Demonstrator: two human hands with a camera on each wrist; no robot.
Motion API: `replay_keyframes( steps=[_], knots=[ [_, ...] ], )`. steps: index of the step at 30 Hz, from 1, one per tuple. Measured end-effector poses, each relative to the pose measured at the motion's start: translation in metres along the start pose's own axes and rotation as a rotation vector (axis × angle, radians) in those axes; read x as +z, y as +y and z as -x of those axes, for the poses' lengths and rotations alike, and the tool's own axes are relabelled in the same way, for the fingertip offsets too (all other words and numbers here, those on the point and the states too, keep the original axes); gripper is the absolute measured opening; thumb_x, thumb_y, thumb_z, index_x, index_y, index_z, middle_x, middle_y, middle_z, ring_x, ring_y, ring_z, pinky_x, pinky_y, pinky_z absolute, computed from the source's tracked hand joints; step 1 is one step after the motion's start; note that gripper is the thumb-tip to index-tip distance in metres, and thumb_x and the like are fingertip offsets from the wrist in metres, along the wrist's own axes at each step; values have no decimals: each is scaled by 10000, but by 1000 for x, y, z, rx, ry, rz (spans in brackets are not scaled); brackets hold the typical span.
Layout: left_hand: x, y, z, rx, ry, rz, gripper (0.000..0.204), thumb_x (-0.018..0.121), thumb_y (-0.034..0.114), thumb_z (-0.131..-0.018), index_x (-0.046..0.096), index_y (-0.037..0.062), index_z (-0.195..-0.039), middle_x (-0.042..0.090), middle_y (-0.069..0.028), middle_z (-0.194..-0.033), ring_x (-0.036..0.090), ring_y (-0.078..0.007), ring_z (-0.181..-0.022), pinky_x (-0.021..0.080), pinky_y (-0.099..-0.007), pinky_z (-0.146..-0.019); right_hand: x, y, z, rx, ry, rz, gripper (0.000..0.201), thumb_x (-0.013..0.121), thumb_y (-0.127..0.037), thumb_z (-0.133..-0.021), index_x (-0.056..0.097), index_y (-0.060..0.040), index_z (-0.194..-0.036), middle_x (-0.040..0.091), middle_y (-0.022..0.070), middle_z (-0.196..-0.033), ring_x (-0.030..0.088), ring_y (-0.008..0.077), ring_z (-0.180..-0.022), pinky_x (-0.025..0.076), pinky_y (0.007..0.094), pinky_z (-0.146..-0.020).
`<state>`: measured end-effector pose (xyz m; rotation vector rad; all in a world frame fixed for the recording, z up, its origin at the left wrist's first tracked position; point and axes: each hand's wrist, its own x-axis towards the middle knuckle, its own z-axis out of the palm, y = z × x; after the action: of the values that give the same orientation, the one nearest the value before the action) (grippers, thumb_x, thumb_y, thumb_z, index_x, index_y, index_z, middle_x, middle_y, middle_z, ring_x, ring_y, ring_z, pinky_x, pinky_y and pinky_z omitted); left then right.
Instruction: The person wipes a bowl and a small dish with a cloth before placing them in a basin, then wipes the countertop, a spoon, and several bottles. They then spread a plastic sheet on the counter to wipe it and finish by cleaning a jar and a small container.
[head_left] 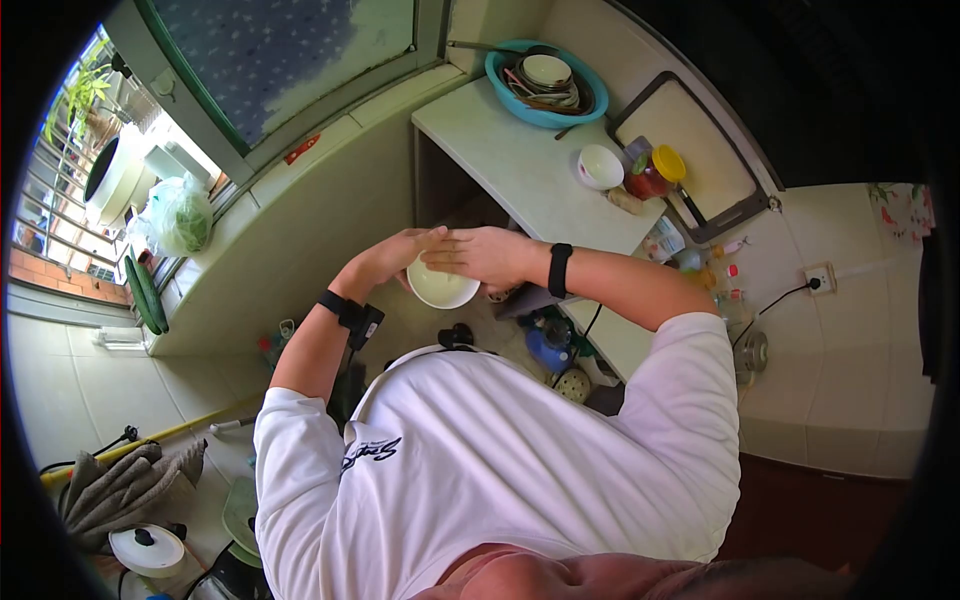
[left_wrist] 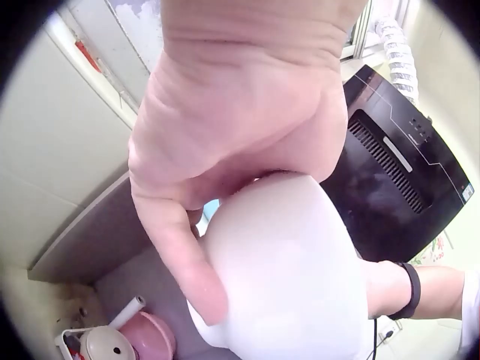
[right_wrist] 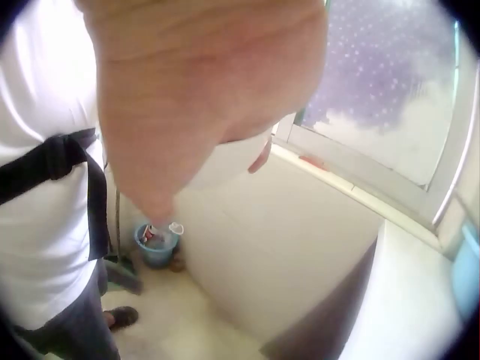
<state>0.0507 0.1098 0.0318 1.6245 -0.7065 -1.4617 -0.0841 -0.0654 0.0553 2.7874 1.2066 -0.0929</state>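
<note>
A white bowl [head_left: 441, 283] is held up in front of the person's chest, over the floor beside the table [head_left: 520, 175], between both hands. The left hand [head_left: 385, 258] grips it from outside: in the left wrist view the thumb lies along the bowl's [left_wrist: 285, 277] rounded wall and the palm of that hand [left_wrist: 232, 112] presses its base, while the other fingers are hidden behind the bowl. The right hand [head_left: 485, 255] lies across the rim with its fingers straight and pressed together, tips meeting the left hand. In the right wrist view that hand [right_wrist: 202, 97] fills most of the frame and only a sliver of the bowl [right_wrist: 232, 161] shows beneath it. Nothing can be made out inside the bowl.

On the table, well apart from the hands, a teal basin [head_left: 546, 85] holds stacked plates and bowls. Nearer stands a small white bowl [head_left: 600, 166], just beside a jar with a yellow lid [head_left: 655, 172] holding something red. A tray [head_left: 690, 150] leans behind them. On the floor, a blue bucket [right_wrist: 156, 244] holds small items.
</note>
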Motion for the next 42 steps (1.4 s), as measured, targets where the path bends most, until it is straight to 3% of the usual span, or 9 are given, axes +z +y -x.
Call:
replay_keyframes(
  steps=[9,17,21,25,28,32,34,37,42],
  knots=[
    [-1,-13,1,156,298,118,519,458,438,-1028,584,12,-1296,681,-123,-1066,679,-160,-843,561,-283,-596,31,-25,-16,452,237,21,715,698,-219,-707,512,66,-1336,505,195,-1415,439,288,-1361,252,441,-1195],
    [18,-61,-43,445,838,194,463,542,370,-1010,611,-19,-1252,666,-96,-1128,586,-177,-1052,467,-319,-933,69,-63,-60,823,480,-261,458,680,-181,-807,588,61,-1185,601,241,-1255,574,346,-1200,413,455,-1075],
    [20,-64,-33,597,850,264,437,567,337,-982,577,50,-1311,648,-117,-1159,623,-213,-1032,506,-346,-889,62,-51,-47,582,472,-9,308,593,-120,-788,632,44,-1045,649,196,-1166,637,292,-1060,481,384,-977],
    [-17,-45,-5,194,326,379,541,569,271,-915,469,94,-1416,637,-115,-1182,643,-217,-1022,556,-354,-794,49,-19,-18,124,391,227,352,577,-142,-770,659,30,-1067,668,130,-1143,617,250,-1099,456,363,-1032],
    [-16,26,26,-65,36,-230,580,481,169,-876,439,79,-1447,625,-133,-1193,644,-235,-1025,550,-373,-813,27,-5,-11,-118,382,331,373,576,-146,-773,663,22,-1094,656,101,-1187,589,249,-1177,406,362,-1104],
    [-26,8,-6,137,89,-529,515,494,215,-896,507,73,-1390,640,-182,-1153,675,-253,-918,561,-356,-753,39,17,-15,16,337,533,434,548,-165,-820,629,32,-1198,595,119,-1320,529,251,-1275,342,375,-1159],
    [-21,6,-2,170,354,-49,500,427,91,-863,531,16,-1346,635,-184,-1171,654,-260,-978,536,-353,-834,33,16,-17,159,345,520,445,539,-174,-830,620,39,-1213,591,127,-1326,521,252,-1284,334,385,-1162],
    [-12,-12,-15,507,545,106,537,373,-7,-805,531,-41,-1317,629,-184,-1181,616,-264,-1061,485,-345,-934,31,7,-23,379,312,442,479,529,-155,-831,587,51,-1259,562,149,-1360,492,254,-1311,322,416,-1163],
    [5,-30,-28,557,681,261,544,359,-43,-784,536,-69,-1298,627,-173,-1188,588,-255,-1107,444,-336,-992,42,-12,-35,582,447,217,429,538,-154,-824,614,78,-1177,609,197,-1271,551,291,-1221,363,409,-1126]
  ],
)
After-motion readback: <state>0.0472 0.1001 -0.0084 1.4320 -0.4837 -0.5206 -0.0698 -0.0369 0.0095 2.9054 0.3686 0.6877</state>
